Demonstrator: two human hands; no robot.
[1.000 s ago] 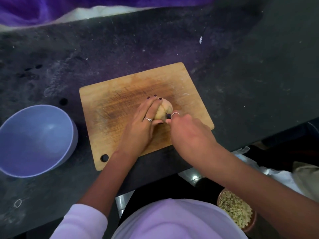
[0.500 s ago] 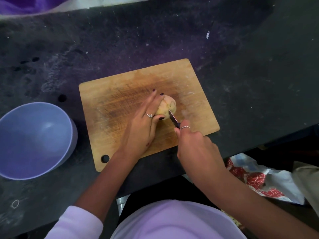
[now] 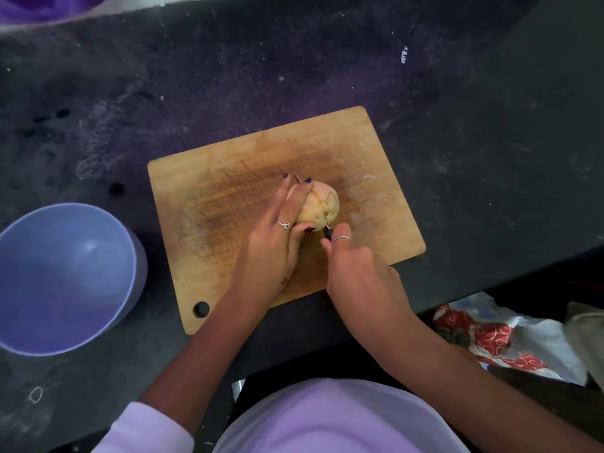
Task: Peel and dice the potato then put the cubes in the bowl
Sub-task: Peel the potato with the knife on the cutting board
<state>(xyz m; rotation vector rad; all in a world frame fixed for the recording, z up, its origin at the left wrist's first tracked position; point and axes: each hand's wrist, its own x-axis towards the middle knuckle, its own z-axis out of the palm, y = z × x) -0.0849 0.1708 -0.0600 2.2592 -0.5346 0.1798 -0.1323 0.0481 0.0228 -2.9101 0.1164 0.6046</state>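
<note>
My right hand (image 3: 356, 266) has pushed forward since half a second ago: the knife (image 3: 327, 233), whose blade then lay bare against the near right side of the potato (image 3: 318, 206), is now buried in it, with only the black handle end showing by my ringed finger and the tip poking out at the far side between my left fingertips (image 3: 307, 181). My left hand (image 3: 277, 240) now curls more over the potato's left flank. A second ago no blade showed at all.
</note>
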